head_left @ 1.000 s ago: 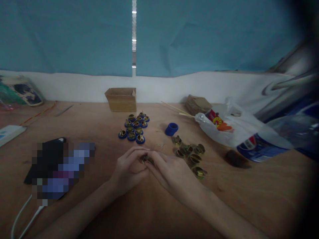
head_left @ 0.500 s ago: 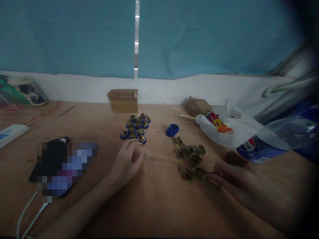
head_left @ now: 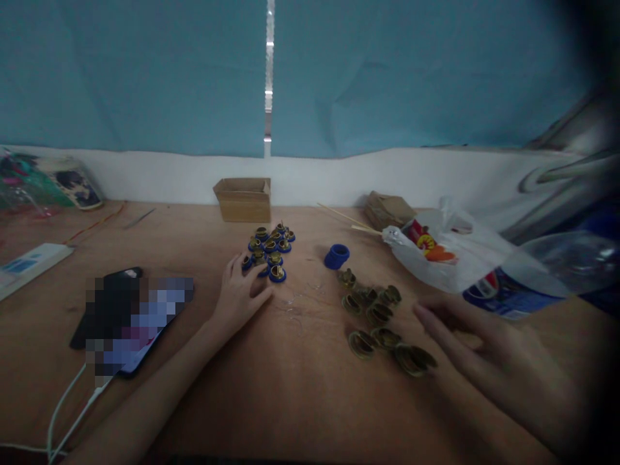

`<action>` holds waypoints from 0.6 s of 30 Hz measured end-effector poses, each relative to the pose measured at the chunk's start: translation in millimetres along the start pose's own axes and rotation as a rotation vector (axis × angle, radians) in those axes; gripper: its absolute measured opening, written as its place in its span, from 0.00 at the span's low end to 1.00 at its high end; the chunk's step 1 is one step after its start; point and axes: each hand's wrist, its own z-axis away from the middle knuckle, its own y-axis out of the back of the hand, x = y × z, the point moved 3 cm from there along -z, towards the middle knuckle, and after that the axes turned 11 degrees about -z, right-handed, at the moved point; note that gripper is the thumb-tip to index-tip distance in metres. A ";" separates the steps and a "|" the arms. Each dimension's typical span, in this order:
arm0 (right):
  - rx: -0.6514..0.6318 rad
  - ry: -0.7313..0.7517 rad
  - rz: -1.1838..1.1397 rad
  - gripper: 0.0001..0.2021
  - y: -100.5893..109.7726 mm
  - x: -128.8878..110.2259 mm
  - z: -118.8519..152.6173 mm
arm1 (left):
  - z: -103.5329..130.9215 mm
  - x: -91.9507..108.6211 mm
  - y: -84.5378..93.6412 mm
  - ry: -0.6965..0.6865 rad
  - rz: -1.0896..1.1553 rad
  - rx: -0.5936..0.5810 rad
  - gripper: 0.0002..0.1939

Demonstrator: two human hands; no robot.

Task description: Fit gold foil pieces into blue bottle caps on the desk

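My left hand [head_left: 241, 294] rests with its fingers apart at the near left edge of a group of brass-coloured pieces with blue rings [head_left: 270, 244], touching or just over the nearest ones. Nothing shows in its grasp. My right hand [head_left: 465, 329] hovers at the right, thumb and fingers apart and holding nothing, beside several brass-coloured pieces without blue rings [head_left: 379, 314]. Between the two groups, a short stack of blue rings [head_left: 336, 256] leans on the table. Thin clear strands [head_left: 293, 310] lie near the middle.
An open cardboard box [head_left: 245, 205] stands by the wall. Two phones [head_left: 113, 300] with white cables lie left, beyond them a white power strip [head_left: 36, 265]. At the right are a plastic bag [head_left: 455, 265], a bottle [head_left: 527, 284], wooden sticks [head_left: 341, 216] and a brown packet [head_left: 389, 208].
My right hand has come off the nearest brass-coloured piece and opened, moving slightly up. My left hand has shifted a little left, its fingers spread wider. The view has moved slightly.
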 end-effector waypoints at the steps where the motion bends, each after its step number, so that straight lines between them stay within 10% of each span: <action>1: -0.040 0.025 -0.017 0.07 -5.8 -12.8 -5.2 | -2.5 0.9 -0.9 -0.010 -0.005 0.000 0.22; 8: -0.304 0.291 0.027 0.10 -78.5 -74.2 -48.1 | -9.5 9.6 -6.6 -0.110 -0.046 -0.030 0.19; 18: -0.284 0.204 0.143 0.10 -131.7 -42.3 -55.6 | 1.1 22.5 -6.2 -0.122 -0.024 -0.060 0.15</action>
